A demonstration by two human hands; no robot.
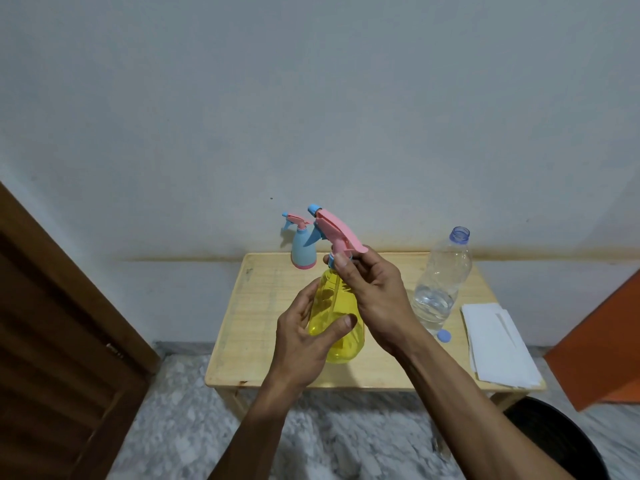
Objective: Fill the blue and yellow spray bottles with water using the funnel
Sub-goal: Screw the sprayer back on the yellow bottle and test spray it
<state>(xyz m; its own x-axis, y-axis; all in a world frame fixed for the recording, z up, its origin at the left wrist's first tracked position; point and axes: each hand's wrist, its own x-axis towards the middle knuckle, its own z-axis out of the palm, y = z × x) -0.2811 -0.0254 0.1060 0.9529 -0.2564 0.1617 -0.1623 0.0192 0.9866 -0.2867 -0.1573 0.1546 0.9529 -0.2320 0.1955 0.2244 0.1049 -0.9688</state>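
A yellow spray bottle (337, 317) stands on the wooden table (249, 320), near the middle. My left hand (306, 341) wraps around its body. My right hand (372, 289) grips the collar at its neck, just under the pink trigger head (334, 230) with a blue nozzle. A blue spray bottle (303, 249) with its own pink head stands upright at the table's far edge, behind the yellow one. A clear water bottle (440, 282), uncapped and roughly one third full, stands to the right. I see no funnel in view.
A blue cap (444, 336) lies beside the water bottle. A stack of white paper (495, 344) sits at the table's right end. A dark bin (561, 441) stands on the floor at the lower right, a wooden door (52, 323) at the left, and an orange panel (602, 344) at the right.
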